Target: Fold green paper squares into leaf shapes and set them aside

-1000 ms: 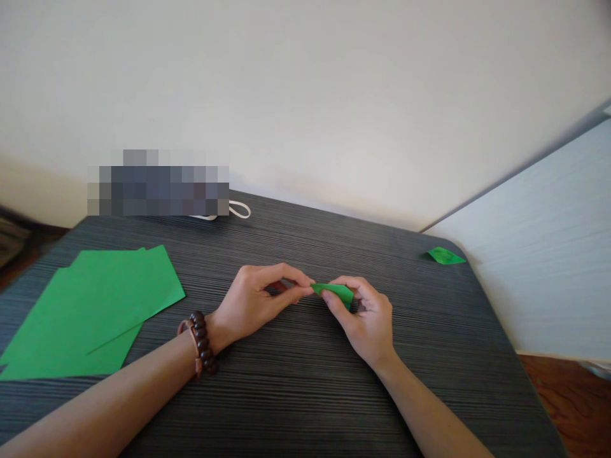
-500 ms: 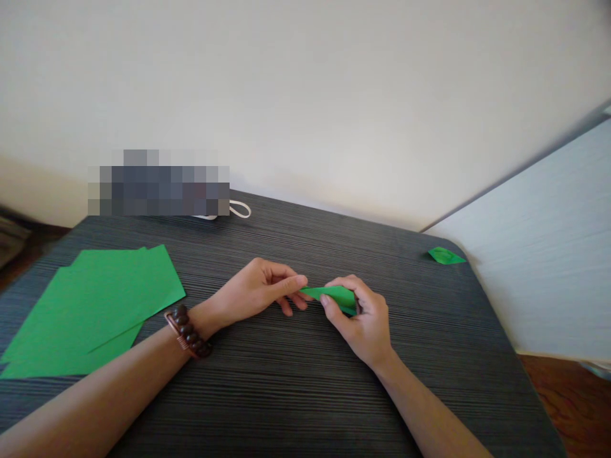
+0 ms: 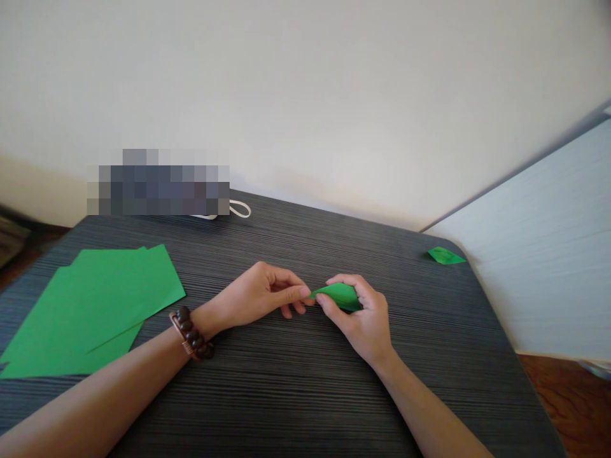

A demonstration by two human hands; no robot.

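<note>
A small folded piece of green paper (image 3: 340, 296) is held just above the dark striped table (image 3: 305, 394) near its middle. My right hand (image 3: 365, 321) wraps its fingers round the right part of the piece, thumb underneath. My left hand (image 3: 260, 298), with a brown bead bracelet (image 3: 191, 334) on its wrist, pinches the piece's left tip between thumb and forefinger. Both hands are closed on the paper and rest low over the tabletop.
A stack of flat green paper sheets (image 3: 90, 308) lies on the table's left side. A small folded green piece (image 3: 445, 256) sits at the far right corner. A white loop (image 3: 238, 208) lies at the back edge beside a blurred patch. A pale surface (image 3: 548, 254) adjoins the right.
My left hand rolled over and slid slightly back, its wrist lowering toward the table. The folded piece shifted from a thin strip to a broader face showing in my right hand.
</note>
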